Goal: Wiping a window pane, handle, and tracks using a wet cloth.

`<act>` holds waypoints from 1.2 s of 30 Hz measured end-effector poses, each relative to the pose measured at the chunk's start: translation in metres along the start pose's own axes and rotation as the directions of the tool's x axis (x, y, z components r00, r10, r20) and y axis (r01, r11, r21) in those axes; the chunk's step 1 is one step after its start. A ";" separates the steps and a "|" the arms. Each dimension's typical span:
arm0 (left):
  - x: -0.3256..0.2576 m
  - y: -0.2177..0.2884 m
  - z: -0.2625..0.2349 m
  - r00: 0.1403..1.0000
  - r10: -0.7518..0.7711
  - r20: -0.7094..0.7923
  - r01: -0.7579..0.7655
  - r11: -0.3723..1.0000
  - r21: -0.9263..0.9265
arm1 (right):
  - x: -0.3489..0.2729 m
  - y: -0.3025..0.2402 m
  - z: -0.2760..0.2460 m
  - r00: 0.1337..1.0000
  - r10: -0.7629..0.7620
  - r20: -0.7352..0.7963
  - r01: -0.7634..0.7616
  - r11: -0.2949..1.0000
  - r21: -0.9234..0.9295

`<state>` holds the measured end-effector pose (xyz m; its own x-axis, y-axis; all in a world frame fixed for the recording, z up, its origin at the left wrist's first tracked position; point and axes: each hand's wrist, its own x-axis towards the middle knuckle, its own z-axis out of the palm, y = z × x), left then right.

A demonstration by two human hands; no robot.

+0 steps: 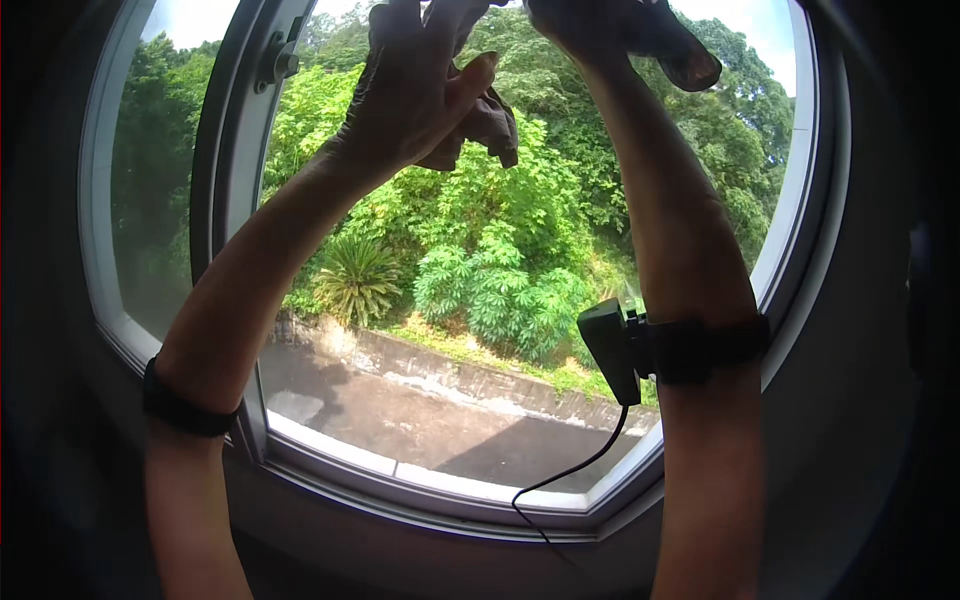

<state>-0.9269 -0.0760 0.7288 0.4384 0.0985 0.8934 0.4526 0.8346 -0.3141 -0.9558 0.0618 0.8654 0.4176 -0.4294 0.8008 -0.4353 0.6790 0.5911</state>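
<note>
Both my arms are raised in front of a window pane [480, 330]. My left hand [415, 85] grips a dark brown cloth [487, 125] that hangs crumpled below its fingers, against the upper glass. My right hand [590, 25] is at the top edge of the view, closed on another part of the dark cloth [690, 55], which droops to its right. The tops of both hands are cut off by the frame's edge.
A white window frame [235, 170] with a latch handle [278, 60] stands left of my left arm. A black device [612, 348] with a cable is strapped to my right forearm, a black band [180, 408] on my left. Trees and a concrete yard lie outside.
</note>
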 end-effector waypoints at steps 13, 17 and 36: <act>-0.199 0.091 -0.096 0.826 -0.480 0.294 0.483 0.873 0.070 | -0.105 -0.194 0.047 0.906 -0.374 0.199 0.307 0.903 0.300; -0.232 0.106 -0.107 0.797 -0.462 0.389 0.502 0.865 -0.002 | -0.151 -0.221 0.028 0.868 -0.411 0.278 0.261 0.855 0.448; 0.141 0.002 0.065 0.819 -0.301 0.489 0.435 0.881 -0.186 | -0.002 0.095 -0.093 0.999 -0.032 0.042 0.047 0.894 -0.446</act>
<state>-0.9149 -0.0255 0.8747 -0.1569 0.0949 0.9831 0.7339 0.6773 0.0517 -0.9235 0.1828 0.9106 0.3977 -0.4753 0.7848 -0.0139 0.8521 0.5232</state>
